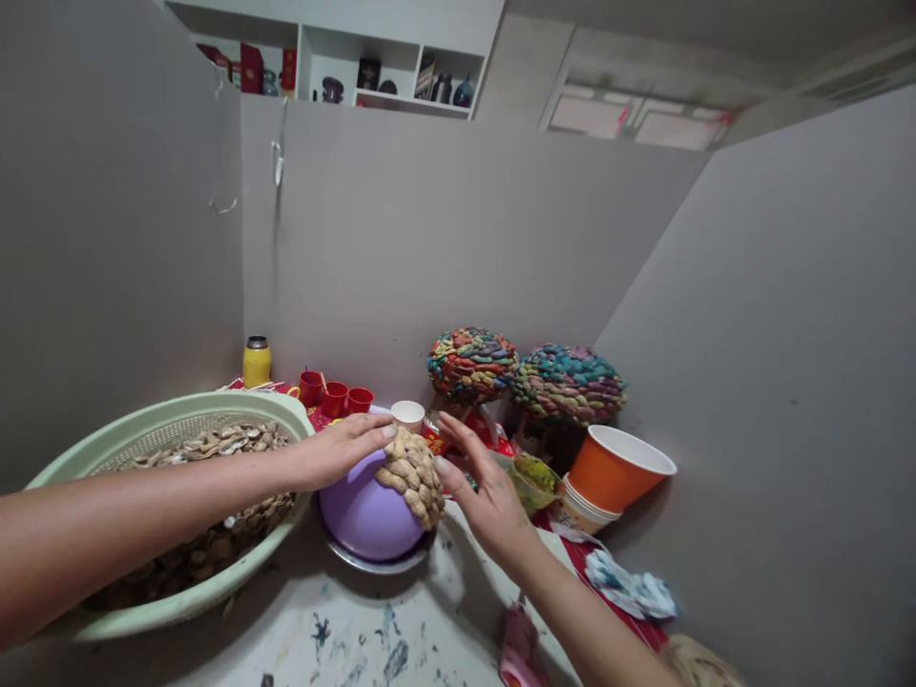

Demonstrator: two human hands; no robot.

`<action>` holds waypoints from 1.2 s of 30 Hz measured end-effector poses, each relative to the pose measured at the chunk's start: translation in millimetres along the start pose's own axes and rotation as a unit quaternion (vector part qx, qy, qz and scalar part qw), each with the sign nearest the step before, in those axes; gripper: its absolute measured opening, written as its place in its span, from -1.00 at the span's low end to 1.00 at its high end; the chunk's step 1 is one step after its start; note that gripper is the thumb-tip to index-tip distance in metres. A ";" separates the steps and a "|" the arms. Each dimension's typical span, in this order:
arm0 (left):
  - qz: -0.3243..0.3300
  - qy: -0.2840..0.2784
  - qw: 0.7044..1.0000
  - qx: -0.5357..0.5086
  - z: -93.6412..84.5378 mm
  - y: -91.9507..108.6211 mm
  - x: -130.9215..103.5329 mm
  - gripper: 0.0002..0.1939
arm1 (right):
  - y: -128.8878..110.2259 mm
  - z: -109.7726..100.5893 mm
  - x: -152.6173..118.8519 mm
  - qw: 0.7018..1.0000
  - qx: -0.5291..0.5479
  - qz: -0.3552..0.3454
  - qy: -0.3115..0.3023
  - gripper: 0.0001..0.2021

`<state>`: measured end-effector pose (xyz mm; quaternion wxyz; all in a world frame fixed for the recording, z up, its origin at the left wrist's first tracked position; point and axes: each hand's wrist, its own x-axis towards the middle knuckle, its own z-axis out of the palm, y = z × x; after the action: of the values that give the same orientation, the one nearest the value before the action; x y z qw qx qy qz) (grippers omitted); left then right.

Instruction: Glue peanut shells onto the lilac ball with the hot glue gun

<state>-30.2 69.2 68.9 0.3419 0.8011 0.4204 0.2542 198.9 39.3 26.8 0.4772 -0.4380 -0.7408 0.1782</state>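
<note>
left hand (336,450): fingers flat on the bumpy peanut-shell patch (413,475), gripping nothing | right hand (487,501): fingers spread, released, beside it | patch: frame centre, on smooth purple dome (364,515) | woven-plastic basket (172,420) of shells, left

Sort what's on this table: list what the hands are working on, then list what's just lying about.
In hand:
- left hand and right hand on the peanut shell patch
- purple dome under it
- green basket of shells

Lying about:
- yellow flask
- red cups
- orange paper cups
- two coloured shell domes
- crumpled cloth
</note>
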 end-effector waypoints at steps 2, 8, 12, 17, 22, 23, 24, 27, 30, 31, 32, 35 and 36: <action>-0.004 -0.003 1.000 0.001 0.3 0.6 -0.2 -0.24 | 8.4 3.3 -1.1 0.998 0.038 0.042 -0.038 -0.41; -0.008 -0.012 1.000 0.005 -0.9 7.8 -5.3 -0.23 | 17.6 12.4 -1.7 0.992 0.089 0.055 -0.069 -0.36; -0.019 0.007 1.000 0.009 -10.5 20.6 -15.2 -0.23 | 21.1 15.3 -2.4 0.991 0.098 0.057 -0.073 -0.41; -0.022 0.123 0.992 -0.037 -11.8 41.0 -51.6 -0.30 | 19.2 13.3 -6.4 0.990 0.097 0.084 -0.064 -0.38; 0.060 0.097 0.989 -0.098 37.8 44.1 -125.0 -0.45 | 16.7 -0.5 -15.3 0.989 0.086 0.112 -0.045 -0.36; 0.093 0.084 0.986 -0.109 50.1 40.9 -137.9 -0.48 | 17.5 -2.8 -18.4 0.989 0.084 0.115 -0.043 -0.35; 0.127 0.073 0.982 -0.122 61.2 36.7 -148.4 -0.50 | 18.8 -4.2 -21.9 0.989 0.082 0.116 -0.043 -0.32; 0.167 0.104 0.973 -0.122 82.2 20.7 -163.2 -0.49 | 21.7 -1.0 -34.3 0.988 0.077 0.123 -0.047 -0.22; 0.156 0.170 0.971 -0.067 86.7 1.9 -159.2 -0.48 | 19.1 10.3 -45.2 0.988 0.079 0.124 -0.056 -0.13; 0.153 0.191 0.969 -0.040 86.7 -5.1 -156.1 -0.47 | 17.2 14.4 -47.6 0.988 0.081 0.123 -0.057 -0.10; 0.152 0.214 0.965 -0.008 86.6 -12.6 -152.7 -0.47 | 15.3 18.1 -49.3 0.988 0.082 0.121 -0.056 -0.06; 0.175 0.246 0.947 0.110 87.1 -37.8 -143.4 -0.42 | 13.5 26.1 -50.9 0.987 0.089 0.127 -0.042 0.04; 0.182 0.246 0.942 0.137 87.5 -46.3 -140.8 -0.40 | 14.8 27.6 -50.7 0.986 0.094 0.131 -0.037 0.06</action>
<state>-65.4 -60.2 -38.9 0.0628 0.8157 0.3691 0.4410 190.3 10.1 -24.5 0.4608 -0.4780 -0.6740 0.3240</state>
